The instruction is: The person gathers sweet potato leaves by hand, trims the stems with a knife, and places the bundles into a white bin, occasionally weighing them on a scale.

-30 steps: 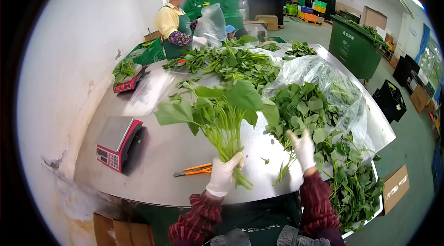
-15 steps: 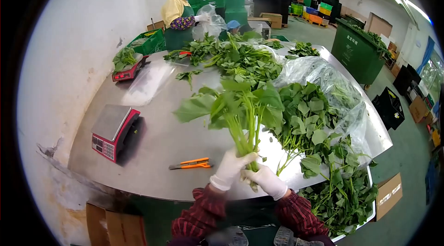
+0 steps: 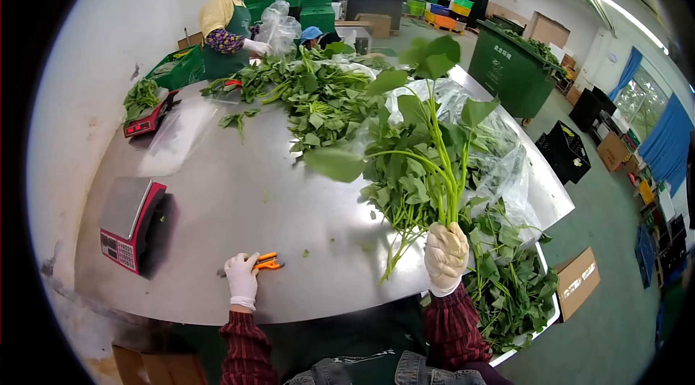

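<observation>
My right hand [image 3: 446, 258], in a white glove, is closed round the stems of a bunch of leafy greens [image 3: 447, 175] held upright above the table's right part. At the front left of the metal table [image 3: 289, 211], my gloved left hand [image 3: 242, 278] lies on the orange-handled cutters [image 3: 268, 261], with its fingers partly round them. The handles stick out to the right of the fingers. Behind the held bunch is a large heap of greens [image 3: 318, 99].
A red scale [image 3: 130, 226] stands at the left, another [image 3: 148, 121] behind it with greens on top. Clear plastic [image 3: 510, 175] and a white-rimmed crate [image 3: 548, 312] of greens are at the right. A co-worker [image 3: 230, 23] stands across the table, holding a plastic bag [image 3: 279, 27].
My left hand has left the stems and moved to the cutters. My right hand has moved right with the bunch. The view has shifted to the right.
</observation>
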A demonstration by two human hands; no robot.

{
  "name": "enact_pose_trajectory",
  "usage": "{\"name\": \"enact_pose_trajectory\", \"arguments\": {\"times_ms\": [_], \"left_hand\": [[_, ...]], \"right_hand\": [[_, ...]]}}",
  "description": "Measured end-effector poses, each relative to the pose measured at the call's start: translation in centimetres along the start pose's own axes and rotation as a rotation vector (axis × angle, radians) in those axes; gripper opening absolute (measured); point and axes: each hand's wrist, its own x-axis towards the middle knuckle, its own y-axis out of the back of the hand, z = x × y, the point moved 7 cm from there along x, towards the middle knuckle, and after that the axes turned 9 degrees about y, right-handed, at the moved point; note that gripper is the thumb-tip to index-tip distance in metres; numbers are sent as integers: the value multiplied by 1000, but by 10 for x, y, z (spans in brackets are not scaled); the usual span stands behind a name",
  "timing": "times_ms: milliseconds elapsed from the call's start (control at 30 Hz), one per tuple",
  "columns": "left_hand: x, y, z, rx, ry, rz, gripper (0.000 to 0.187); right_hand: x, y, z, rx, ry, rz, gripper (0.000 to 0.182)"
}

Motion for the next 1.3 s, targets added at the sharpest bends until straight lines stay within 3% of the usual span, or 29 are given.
{"name": "enact_pose_trajectory", "arguments": {"times_ms": [100,233,367,433,467,500,533,567,633,700,767,833,900,967,1000,1067,1167,1200,1233,1300], "left_hand": [[2,-7,34,-89,-30,6,39],[0,-37,116,-224,-280,-98,42],[-3,7,191,-411,-382,-29,44],[-9,57,217,-462,-490,81,42],[-10,80,221,-461,-485,82,42],[-20,110,233,-349,-654,186,41],[-32,133,241,-229,-824,288,39],[-35,150,240,-220,-823,286,39],[-43,159,246,-41,-941,151,40],[-43,151,231,43,-934,156,32],[-48,109,197,253,-895,-185,26],[-41,105,168,117,-808,-230,25],[-26,117,138,-302,-583,-256,21],[-5,106,92,-775,78,-570,15],[-2,101,83,-958,174,-656,14],[0,98,83,-1208,308,-724,14],[-6,83,98,-1277,371,-821,14],[-7,75,106,-1284,346,-841,13],[-8,66,112,-1272,335,-865,13],[-12,49,128,-1276,340,-880,11]], "right_hand": [[-2,5,-2,-21,-5,50,28],[-1,10,-2,-60,-63,6,27],[-7,18,-4,-139,-89,85,27],[-13,32,-4,-393,-141,182,28],[-14,23,-3,-1181,-101,256,26],[-9,17,6,-1177,-105,255,26],[-11,31,22,-1318,-402,371,25],[-19,45,34,-1441,-709,483,24],[-22,51,66,-1500,-925,257,24],[-43,86,80,-1521,-1207,206,35],[-39,78,102,-1450,-1315,167,39],[-8,73,102,-1459,-839,14,43],[23,128,35,-2012,-489,14,47],[26,140,31,-3127,-269,-742,47],[19,152,35,-3094,-274,-751,47],[8,179,30,-3125,-429,-537,44],[10,197,23,-3046,-389,-466,42],[16,189,18,-2928,-607,-101,37],[19,169,19,-2929,-595,-65,37],[14,129,1,-2837,-303,262,30]]}}
